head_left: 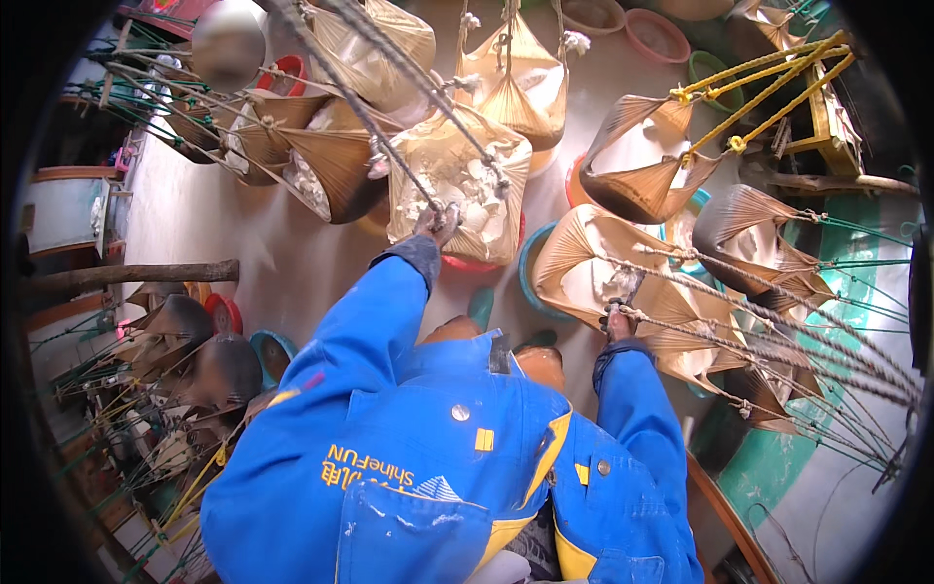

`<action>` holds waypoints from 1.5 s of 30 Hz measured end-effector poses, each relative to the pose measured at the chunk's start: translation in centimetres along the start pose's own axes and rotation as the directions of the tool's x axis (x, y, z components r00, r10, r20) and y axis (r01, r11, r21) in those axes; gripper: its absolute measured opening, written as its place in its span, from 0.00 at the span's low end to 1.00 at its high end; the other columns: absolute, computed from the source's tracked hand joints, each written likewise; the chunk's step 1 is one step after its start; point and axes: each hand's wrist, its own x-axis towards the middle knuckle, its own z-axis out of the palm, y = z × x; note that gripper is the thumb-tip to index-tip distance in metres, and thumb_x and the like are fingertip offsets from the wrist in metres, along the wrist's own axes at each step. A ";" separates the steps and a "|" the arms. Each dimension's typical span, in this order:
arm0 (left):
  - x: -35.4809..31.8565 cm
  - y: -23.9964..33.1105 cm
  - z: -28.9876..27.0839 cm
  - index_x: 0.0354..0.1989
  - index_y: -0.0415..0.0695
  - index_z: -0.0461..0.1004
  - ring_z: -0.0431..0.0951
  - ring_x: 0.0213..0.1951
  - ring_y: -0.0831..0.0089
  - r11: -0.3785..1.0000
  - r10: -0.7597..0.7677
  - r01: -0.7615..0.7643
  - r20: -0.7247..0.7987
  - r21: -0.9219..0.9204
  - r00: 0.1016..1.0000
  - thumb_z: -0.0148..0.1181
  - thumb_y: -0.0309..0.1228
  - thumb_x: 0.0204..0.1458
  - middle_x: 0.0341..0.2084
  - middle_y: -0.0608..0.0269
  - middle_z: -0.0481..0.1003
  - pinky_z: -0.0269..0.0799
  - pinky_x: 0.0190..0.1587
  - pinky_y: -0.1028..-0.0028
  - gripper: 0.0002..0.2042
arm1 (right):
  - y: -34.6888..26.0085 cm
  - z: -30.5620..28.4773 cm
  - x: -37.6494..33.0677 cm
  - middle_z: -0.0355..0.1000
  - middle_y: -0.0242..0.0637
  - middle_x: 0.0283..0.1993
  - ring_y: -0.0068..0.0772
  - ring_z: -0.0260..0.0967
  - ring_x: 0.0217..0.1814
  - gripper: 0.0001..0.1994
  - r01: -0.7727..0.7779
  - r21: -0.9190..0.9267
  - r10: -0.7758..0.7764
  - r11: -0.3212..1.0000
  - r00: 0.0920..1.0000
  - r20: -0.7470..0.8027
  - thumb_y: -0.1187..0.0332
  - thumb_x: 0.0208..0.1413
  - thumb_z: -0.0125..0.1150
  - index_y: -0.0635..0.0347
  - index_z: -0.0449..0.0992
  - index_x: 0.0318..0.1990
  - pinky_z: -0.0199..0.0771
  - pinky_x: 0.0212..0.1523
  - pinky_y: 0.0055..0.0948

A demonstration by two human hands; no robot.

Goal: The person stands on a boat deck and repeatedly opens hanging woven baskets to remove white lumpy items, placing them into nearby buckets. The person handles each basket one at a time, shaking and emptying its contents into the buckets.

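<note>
In the upper middle, a tan cloth sling (pixel 413 209) hangs by its knotted corners with crumbly white lumps (pixel 475 190) in it. At its near corner, where a dark rope (pixel 394 156) is tied, my left hand (pixel 440 222) is closed on the knot. To the right is another cloth sling (pixel 574 255) holding a smoother white mass. My right hand (pixel 616 321) is closed at that sling's near corner, by its knotted rope (pixel 671 323). The fingers are small in view and partly covered in white.
A red basin (pixel 472 264) and a teal basin (pixel 531 277) stand under the slings. More loaded slings hang at upper left (pixel 341 156), right (pixel 749 234) and upper right (pixel 642 161). Ropes stretch across both sides. A wooden pole (pixel 136 277) juts in from the left.
</note>
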 end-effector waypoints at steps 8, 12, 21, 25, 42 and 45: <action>-1.2 1.5 0.2 0.33 0.39 0.74 0.73 0.32 0.73 1.000 0.021 -0.021 0.024 -0.007 0.999 0.55 0.36 0.57 0.25 0.61 0.76 0.67 0.34 0.72 0.11 | -2.8 0.1 0.3 0.70 0.29 0.28 0.20 0.63 0.22 0.09 -0.343 0.043 0.344 0.938 0.938 -0.027 0.62 0.56 0.57 0.55 0.74 0.41 0.63 0.20 0.22; -0.6 -3.3 1.8 0.46 0.40 0.70 0.74 0.40 0.65 0.655 -0.131 0.254 0.224 -0.711 0.966 0.51 0.34 0.60 0.39 0.57 0.74 0.71 0.44 0.67 0.12 | -1.7 -0.4 -3.3 0.69 0.41 0.48 0.33 0.69 0.37 0.21 -0.316 -0.084 0.315 0.945 0.949 -0.029 0.58 0.57 0.55 0.58 0.68 0.55 0.71 0.36 0.33; -2.2 0.1 -0.3 0.46 0.42 0.70 0.72 0.36 0.75 0.991 -0.063 0.040 0.177 0.128 0.982 0.51 0.32 0.59 0.35 0.61 0.75 0.70 0.39 0.75 0.10 | -1.5 -0.5 2.0 0.72 0.39 0.23 0.39 0.71 0.26 0.19 -0.182 -0.642 0.241 0.745 0.971 0.004 0.50 0.61 0.46 0.56 0.76 0.38 0.71 0.27 0.42; -3.5 1.2 -1.3 0.46 0.39 0.72 0.74 0.42 0.69 0.982 0.136 -0.121 0.097 -0.147 0.986 0.49 0.39 0.60 0.36 0.57 0.77 0.68 0.46 0.69 0.16 | -1.5 0.3 1.1 0.75 0.46 0.34 0.46 0.73 0.37 0.18 -0.010 -0.673 0.065 0.739 0.996 0.057 0.53 0.61 0.46 0.57 0.76 0.43 0.71 0.38 0.45; -2.4 -3.0 -2.3 0.49 0.40 0.67 0.72 0.42 0.72 0.673 0.530 -0.586 0.258 0.452 0.808 0.50 0.27 0.59 0.42 0.61 0.70 0.71 0.47 0.71 0.11 | 0.8 1.0 0.6 0.71 0.34 0.25 0.29 0.67 0.20 0.14 0.032 -0.464 0.030 0.885 0.992 0.125 0.56 0.59 0.49 0.56 0.73 0.40 0.67 0.22 0.34; -1.9 -0.5 -2.0 0.39 0.41 0.70 0.70 0.35 0.77 0.956 0.247 -0.212 0.164 -0.205 0.955 0.56 0.27 0.56 0.31 0.63 0.70 0.70 0.37 0.76 0.05 | 1.0 0.8 2.6 0.75 0.40 0.31 0.33 0.70 0.21 0.17 -0.018 -0.690 0.095 0.723 0.993 0.074 0.57 0.61 0.48 0.61 0.75 0.42 0.71 0.22 0.39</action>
